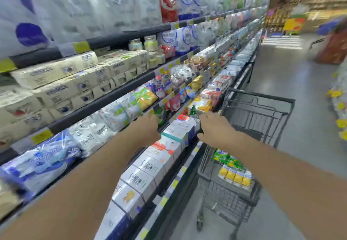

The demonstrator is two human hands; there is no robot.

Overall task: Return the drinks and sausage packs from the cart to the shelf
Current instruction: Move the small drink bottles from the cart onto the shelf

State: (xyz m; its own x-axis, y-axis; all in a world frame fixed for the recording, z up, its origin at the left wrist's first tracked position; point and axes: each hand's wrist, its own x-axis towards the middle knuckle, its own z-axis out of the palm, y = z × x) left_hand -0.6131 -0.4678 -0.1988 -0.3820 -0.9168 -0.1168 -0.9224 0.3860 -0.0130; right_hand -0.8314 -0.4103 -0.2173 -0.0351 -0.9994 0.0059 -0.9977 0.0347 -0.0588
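Both my arms reach forward toward the bottom shelf (187, 161) of a chilled display. My left hand (145, 130) and my right hand (216, 129) flank a white drink carton pack (180, 127) with a red top corner that lies on the shelf's row of cartons. Whether either hand touches the pack is unclear; the fingers point away and are partly hidden. Right of the shelf stands a dark wire cart (253, 125). Inside it lie a green pack (228, 159) and a row of yellow-and-white drink cartons (235, 177).
Upper shelves hold white boxes (62, 82), bagged milk (90, 134) and colourful pouches (145, 97). Yellow price tags line the shelf edges. The grey aisle floor (293, 82) runs ahead to the right of the cart, with blurred displays at far right.
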